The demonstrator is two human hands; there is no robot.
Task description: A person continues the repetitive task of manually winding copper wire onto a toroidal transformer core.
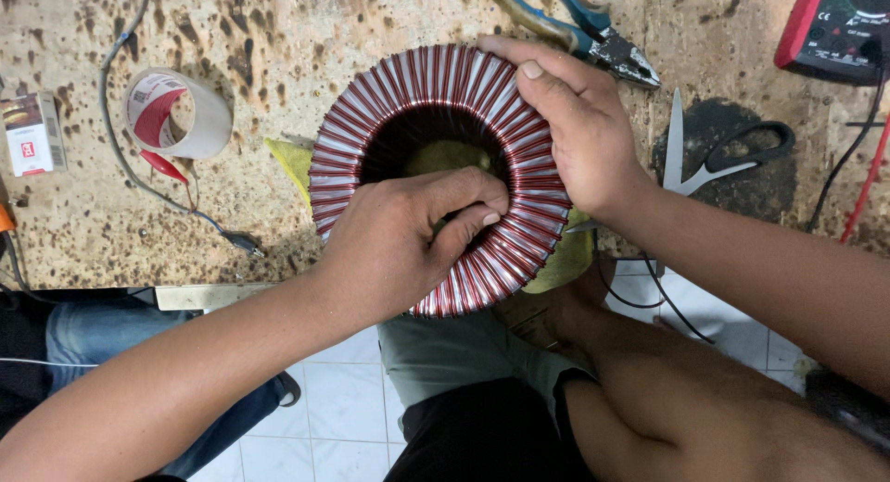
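A large ring-shaped coil (389,93), wound with red copper wire over pale strips, lies at the near edge of a stained workbench (278,37). My left hand (399,232) grips its near rim, fingers curled into the centre hole. My right hand (575,130) clasps the far right rim, fingers stretched over the top. A yellow cloth (292,158) lies under the coil and shows through the hole.
A tape roll (181,111) and small box (32,134) sit at left, with a thin wire and red clip (167,167). Pliers (593,32), scissors (728,158) and a red multimeter (834,23) lie to the right. Tiled floor and knees are below.
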